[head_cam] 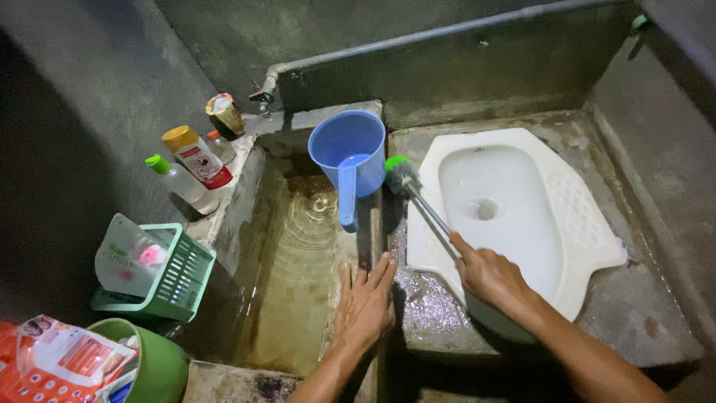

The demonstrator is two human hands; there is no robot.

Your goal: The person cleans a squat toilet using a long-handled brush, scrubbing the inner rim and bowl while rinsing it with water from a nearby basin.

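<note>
Right hand (488, 275) gripping brush (403, 177) handle | left hand (365, 302) flat, fingers spread on wet ledge (377, 224) | risk: palm slipping; brush nudging dipper (349, 153) into trough.

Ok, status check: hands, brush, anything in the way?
Right hand gripping the toilet brush, bristles at the squat pan rim. Left hand flat on the tank wall. Blue dipper close beside the brush head.
</note>
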